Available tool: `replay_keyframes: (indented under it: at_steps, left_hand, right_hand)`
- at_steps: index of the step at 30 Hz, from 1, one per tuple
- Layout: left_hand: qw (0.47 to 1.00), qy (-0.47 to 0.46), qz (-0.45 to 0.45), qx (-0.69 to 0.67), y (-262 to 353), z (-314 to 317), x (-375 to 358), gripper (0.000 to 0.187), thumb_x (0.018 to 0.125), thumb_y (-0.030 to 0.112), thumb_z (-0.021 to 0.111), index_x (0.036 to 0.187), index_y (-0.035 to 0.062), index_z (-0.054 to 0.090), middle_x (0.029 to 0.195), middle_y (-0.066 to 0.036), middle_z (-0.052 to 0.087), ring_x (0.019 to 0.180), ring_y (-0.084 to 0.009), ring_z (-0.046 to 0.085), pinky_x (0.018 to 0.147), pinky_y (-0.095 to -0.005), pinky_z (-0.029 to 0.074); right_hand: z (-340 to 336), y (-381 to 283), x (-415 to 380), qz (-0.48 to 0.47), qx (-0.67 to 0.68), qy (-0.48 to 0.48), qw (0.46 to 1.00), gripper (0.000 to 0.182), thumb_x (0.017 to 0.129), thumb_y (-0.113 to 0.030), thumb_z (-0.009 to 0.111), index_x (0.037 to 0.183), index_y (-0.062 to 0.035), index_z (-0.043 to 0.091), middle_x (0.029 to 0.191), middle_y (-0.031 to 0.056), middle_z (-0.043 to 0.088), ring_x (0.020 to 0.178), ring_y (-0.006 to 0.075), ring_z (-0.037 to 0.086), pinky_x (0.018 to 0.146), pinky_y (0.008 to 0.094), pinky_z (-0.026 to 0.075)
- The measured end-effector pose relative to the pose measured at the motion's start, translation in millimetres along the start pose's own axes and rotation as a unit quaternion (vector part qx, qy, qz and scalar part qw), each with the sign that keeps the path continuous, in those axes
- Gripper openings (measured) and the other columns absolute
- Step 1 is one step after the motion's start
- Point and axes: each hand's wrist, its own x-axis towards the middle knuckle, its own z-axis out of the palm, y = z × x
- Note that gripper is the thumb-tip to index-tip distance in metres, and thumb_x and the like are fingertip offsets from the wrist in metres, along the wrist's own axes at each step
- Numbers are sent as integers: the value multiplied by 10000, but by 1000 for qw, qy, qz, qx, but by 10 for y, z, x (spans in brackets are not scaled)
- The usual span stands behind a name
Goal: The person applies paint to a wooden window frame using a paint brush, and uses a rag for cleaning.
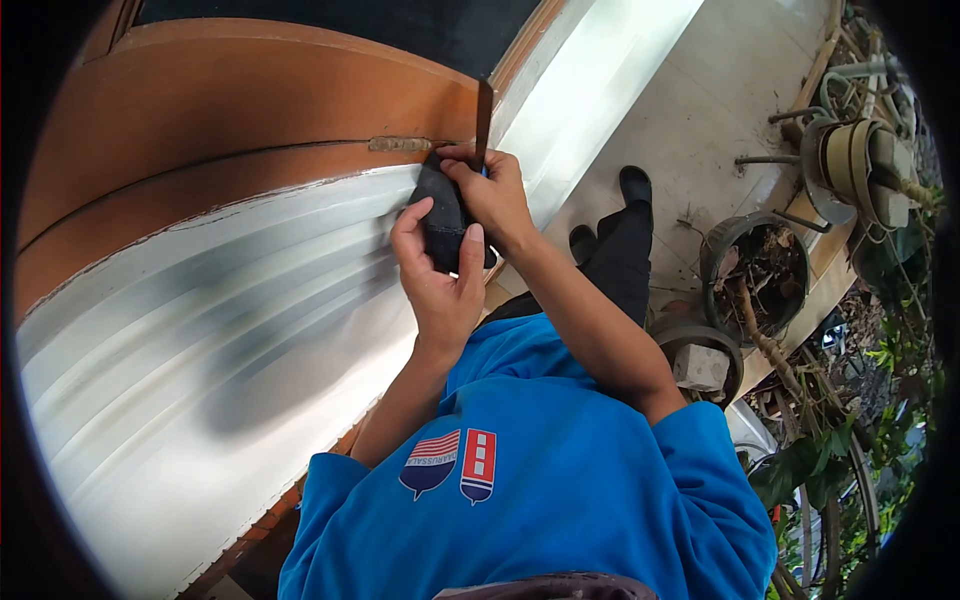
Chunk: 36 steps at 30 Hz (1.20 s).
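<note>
My left hand [440,285] is closed round the lower part of a black, shoe-like item [442,205], thumb on one side and fingers on the other. A stitched seam runs across its dark surface. My right hand [492,195] lies against the upper right side of this item, its fingertips bent in at the top end. From behind the right fingers a dark, flat strip [484,115] stands up; whether the hand grips it is hidden. A small blue bit shows beside its base.
A brown wooden panel with a hinge [400,144] lies beyond the hands, above a white ledge [190,330]. Plant pots [755,270] and a metal stand [830,170] line the right side. My black shoes [636,185] rest on the tiled floor [690,110].
</note>
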Motion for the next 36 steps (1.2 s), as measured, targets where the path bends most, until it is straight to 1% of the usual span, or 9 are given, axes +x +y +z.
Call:
replay_keyframes:
  at_steps: [6,12,13,16,19,22,27,30,36]
  left_hand:
    - [1000,12,2,-10,321,-82,1,478,945,57,644,1340,6,380,1184,-162,509,1025,-164,562,822,-275,495]
    - [992,67,96,55,522,-252,50,406,951,36,607,1311,9,420,1192,-144,497,1028,-159,542,833,-262,469]
    - [987,75,121,70,553,-289,22,370,965,28,587,1303,1,438,1248,-152,506,1141,-182,519,971,-296,413]
    - [968,142,189,90,677,-366,-10,367,972,37,569,1307,-10,429,1239,-152,516,1122,-191,539,937,-290,444]
    - [977,129,153,75,656,-355,-1,355,977,68,569,1307,-9,461,1237,-134,512,1102,-186,536,926,-287,448]
    - [990,69,91,80,417,-283,41,356,975,103,584,1300,3,480,1228,-118,503,1134,-168,487,977,-304,403]
    - [994,-24,-6,105,134,-79,125,412,966,126,603,1325,-2,448,1121,-139,595,976,-165,576,840,-289,492]
    - [990,-64,-85,92,170,-31,162,424,969,116,595,1347,-13,454,1200,-170,593,1052,-182,584,898,-291,482]
    - [992,0,74,100,310,-187,112,417,966,91,591,1350,-15,472,1186,-148,574,1068,-170,559,928,-294,460]
  right_hand:
    - [44,-289,-211,58,77,-65,993,250,896,-77,606,1098,26,713,915,67,697,838,112,618,756,235,493]
    - [265,-556,-421,23,71,-96,993,251,914,-45,592,1124,43,695,957,79,694,887,119,625,801,260,505]
    - [314,-576,-433,-117,-5,-103,988,263,910,-24,592,1143,65,674,1008,90,691,926,128,626,829,283,508]
    - [495,-826,-555,-172,22,-135,976,279,851,17,578,1103,47,694,1045,121,680,963,194,653,851,306,506]
    - [455,-826,-508,-278,-42,-133,950,285,788,6,615,1053,28,717,1058,149,677,972,254,665,864,316,507]
    - [251,-428,-324,-289,-93,-92,948,298,739,-16,647,1024,20,725,1076,171,678,977,296,665,874,330,508]
    - [-65,22,-135,-229,-151,-42,961,337,722,-68,651,1044,-1,726,1080,172,695,1000,331,670,887,361,521]
    - [-131,175,-56,-195,-148,-42,969,337,717,-92,665,1034,8,724,1045,171,699,977,340,684,867,365,528]
    - [144,-77,-173,-215,-90,-36,972,333,676,-52,628,988,10,728,955,176,683,824,313,678,744,357,523]
